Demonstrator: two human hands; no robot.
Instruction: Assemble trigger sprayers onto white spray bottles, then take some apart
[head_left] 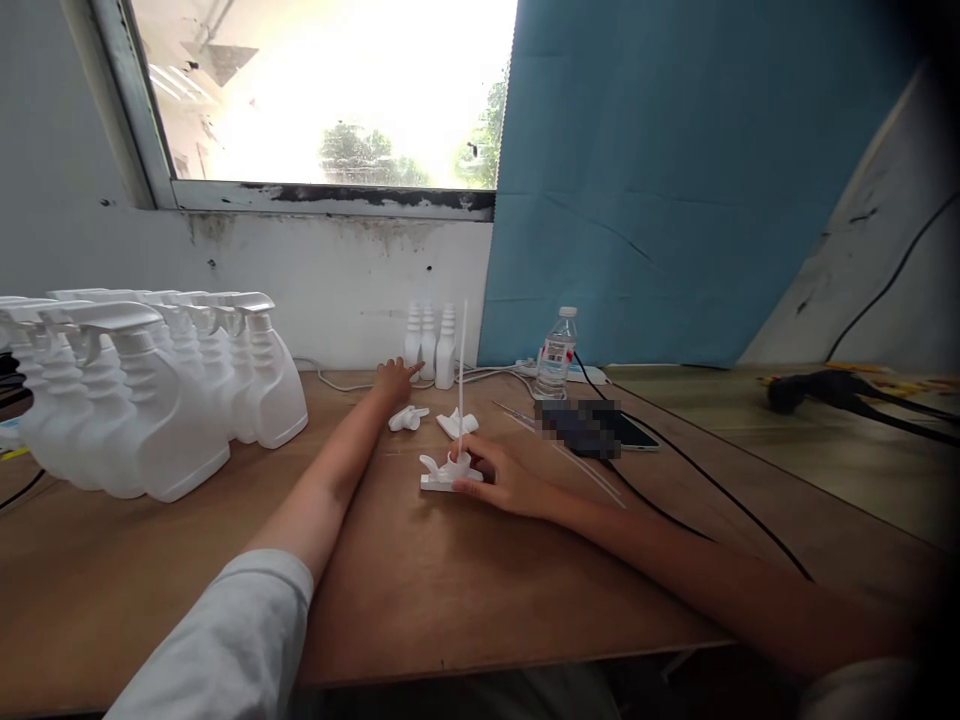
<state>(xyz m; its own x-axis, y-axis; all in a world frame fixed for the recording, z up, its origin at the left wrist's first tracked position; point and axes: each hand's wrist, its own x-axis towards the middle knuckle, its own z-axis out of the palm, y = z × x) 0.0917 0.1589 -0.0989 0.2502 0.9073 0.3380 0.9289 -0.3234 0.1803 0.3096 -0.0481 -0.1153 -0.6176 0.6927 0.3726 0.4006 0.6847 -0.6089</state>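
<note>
My right hand (506, 478) is closed on a white trigger spray head (442, 482), which lies on the table with its thin dip tube (462, 375) standing straight up. Farther back, my left hand (395, 382) reaches out with its fingers extended beside several small white bottles (445, 350) along the wall. Whether its fingertips touch the nearest one I cannot tell. Two more white spray heads lie loose between my hands, one on the left (407, 418) and one partly behind the upright tube (456, 422).
Several white spray bottles (176, 420) with heads on stand grouped at the left. At the back right are a clear water bottle (555, 355), a blurred dark item beside a phone (637, 433), loose thin tubes (589, 470) and black cables (720, 500).
</note>
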